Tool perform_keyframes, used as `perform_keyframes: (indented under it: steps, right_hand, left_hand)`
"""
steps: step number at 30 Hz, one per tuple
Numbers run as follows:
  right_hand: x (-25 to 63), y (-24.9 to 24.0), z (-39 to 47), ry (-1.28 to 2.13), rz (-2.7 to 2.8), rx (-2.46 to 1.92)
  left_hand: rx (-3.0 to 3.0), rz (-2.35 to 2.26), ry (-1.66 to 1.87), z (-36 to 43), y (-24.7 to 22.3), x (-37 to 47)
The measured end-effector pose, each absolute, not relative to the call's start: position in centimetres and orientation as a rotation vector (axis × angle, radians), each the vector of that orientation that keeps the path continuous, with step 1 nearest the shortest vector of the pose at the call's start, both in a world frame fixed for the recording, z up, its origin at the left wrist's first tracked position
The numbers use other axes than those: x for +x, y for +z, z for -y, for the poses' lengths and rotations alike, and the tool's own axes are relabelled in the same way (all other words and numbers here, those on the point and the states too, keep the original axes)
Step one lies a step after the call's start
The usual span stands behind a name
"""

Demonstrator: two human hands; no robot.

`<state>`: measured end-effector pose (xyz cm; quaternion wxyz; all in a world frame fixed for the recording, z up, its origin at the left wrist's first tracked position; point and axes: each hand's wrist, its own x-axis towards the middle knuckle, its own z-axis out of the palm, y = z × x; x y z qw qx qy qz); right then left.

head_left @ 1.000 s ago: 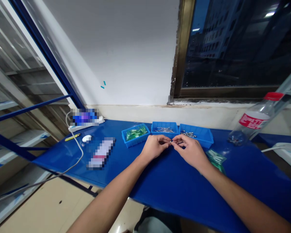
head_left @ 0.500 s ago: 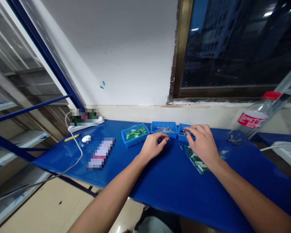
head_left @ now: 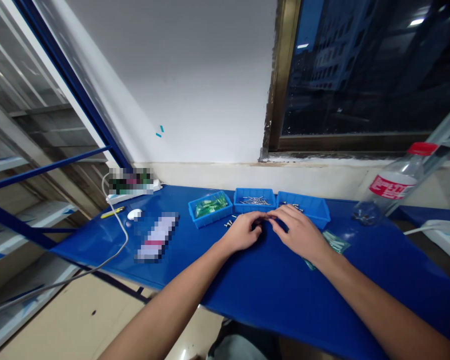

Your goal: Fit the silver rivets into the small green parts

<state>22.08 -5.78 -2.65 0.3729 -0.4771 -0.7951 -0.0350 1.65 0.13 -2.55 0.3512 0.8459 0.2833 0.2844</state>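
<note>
Both hands (head_left: 266, 220) are kept half-curled, fingertips pinched together over the blue bench (head_left: 262, 290); whatever's gripped can't be made out. Screws (head_left: 258, 201) are piled in the middle bin (head_left: 254, 192) just beyond.

Three blue bins (head_left: 212, 219), one bottle (head_left: 392, 186) — one window (head_left: 360, 95)

Both bare forearms reach forward, the left hand (head_left: 244, 231) and right hand (head_left: 298, 230) meeting at bent fingers.
</note>
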Motion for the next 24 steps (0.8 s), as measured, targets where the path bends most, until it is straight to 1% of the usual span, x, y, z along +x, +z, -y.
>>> perform_keyframes:
  steps: [5,8,11,15,19,24]
  right_hand:
    - [21.1,-3.1,6.3,0.028,1.996,-1.262]
    - [19.8,-3.2,6.9,0.089,2.149,-1.150]
    - [18.5,-3.3,7.3,0.103,2.297,-1.040]
    - [17.9,-3.4,7.1,0.102,2.361,-1.002]
    - [18.2,-3.6,6.5,0.094,2.376,-0.994]
    - [19.1,-3.7,6.1,0.005,2.366,-1.048]
  left_hand:
    - [1.643,-0.613,0.850,-0.9,-3.4,2.2]
    - [1.435,-0.606,0.900,-1.0,-3.1,2.2]
    - [1.470,-0.632,0.951,-0.9,-2.3,1.9]
    - [1.562,-0.708,1.029,-0.8,-1.7,1.6]
    - [1.641,-0.757,1.018,-0.8,-1.8,1.5]
    - [1.733,-0.801,0.982,-0.6,-2.0,1.6]
